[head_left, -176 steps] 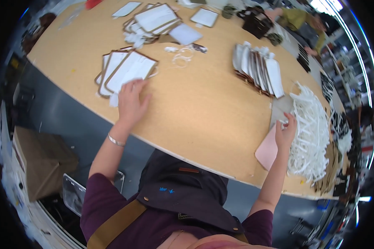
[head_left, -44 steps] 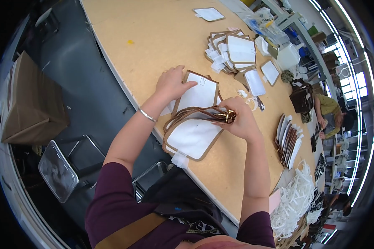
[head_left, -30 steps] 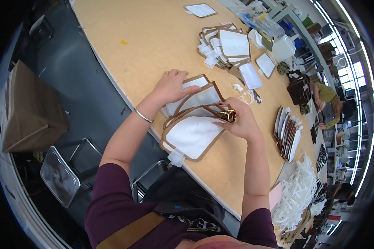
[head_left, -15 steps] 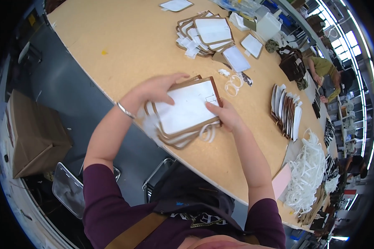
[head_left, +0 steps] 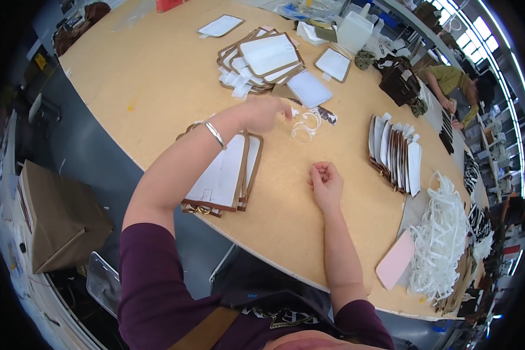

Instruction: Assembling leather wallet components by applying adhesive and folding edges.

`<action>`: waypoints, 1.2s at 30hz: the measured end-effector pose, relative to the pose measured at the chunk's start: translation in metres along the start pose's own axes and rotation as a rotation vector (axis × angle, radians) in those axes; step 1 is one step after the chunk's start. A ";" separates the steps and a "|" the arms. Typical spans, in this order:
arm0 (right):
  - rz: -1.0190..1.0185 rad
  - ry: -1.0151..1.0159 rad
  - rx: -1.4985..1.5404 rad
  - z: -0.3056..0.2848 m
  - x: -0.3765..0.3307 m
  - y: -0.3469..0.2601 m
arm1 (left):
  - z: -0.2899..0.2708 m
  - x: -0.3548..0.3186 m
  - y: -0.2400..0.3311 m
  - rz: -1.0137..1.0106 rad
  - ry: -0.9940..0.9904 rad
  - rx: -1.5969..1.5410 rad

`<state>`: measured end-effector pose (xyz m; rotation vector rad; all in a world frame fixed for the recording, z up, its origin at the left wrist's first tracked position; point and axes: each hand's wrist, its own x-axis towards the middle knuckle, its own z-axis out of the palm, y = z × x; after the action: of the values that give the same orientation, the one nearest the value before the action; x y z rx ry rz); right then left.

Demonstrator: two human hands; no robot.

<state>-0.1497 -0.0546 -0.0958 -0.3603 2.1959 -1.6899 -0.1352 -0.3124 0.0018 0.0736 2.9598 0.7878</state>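
Observation:
My left hand (head_left: pixel 267 114) reaches over a stack of flat white panels with brown edging (head_left: pixel 223 178). Its fingertips are beside a small white piece (head_left: pixel 295 112) and a loop of thin white strip (head_left: pixel 306 126); most of its fingers are hidden behind the back of the hand. The panel stack lies at the table's near left edge, partly under my left forearm, with gold-coloured rings (head_left: pixel 203 209) at its near end. My right hand (head_left: pixel 325 179) rests over the bare tabletop with fingers curled in, and nothing shows in it.
A larger pile of brown-edged white panels (head_left: pixel 268 55) lies farther back. Upright panels stand in a row (head_left: pixel 394 153) to the right, near a heap of white strips (head_left: pixel 440 239) and a pink sheet (head_left: pixel 395 260). A co-worker (head_left: pixel 449 87) is at the far right.
The panel stack, held in both hands before, has been turned and laid down to the left. My left hand has moved forward and right; my right hand has let go and curled in.

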 end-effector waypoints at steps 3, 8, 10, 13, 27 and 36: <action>-0.084 -0.025 0.140 0.005 -0.006 0.007 | -0.004 0.048 -0.051 -0.500 0.957 0.379; -0.091 0.007 0.245 0.006 -0.005 0.006 | -0.014 0.066 -0.146 -0.981 0.916 -0.549; -0.090 0.013 0.282 0.008 0.000 0.008 | -0.014 0.073 -0.155 -0.826 0.888 -0.889; -0.138 0.032 0.199 0.009 0.003 0.009 | -0.013 0.080 -0.154 -0.726 0.816 -1.144; -0.159 0.064 0.242 0.008 0.006 0.008 | -0.048 0.108 -0.112 -0.635 0.737 -1.326; -0.194 0.065 0.292 0.008 0.008 0.007 | -0.127 0.053 -0.021 -0.566 0.762 -1.070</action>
<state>-0.1531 -0.0634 -0.1049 -0.4580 1.9694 -2.1194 -0.1993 -0.3903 0.0977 -1.2632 2.3059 2.4654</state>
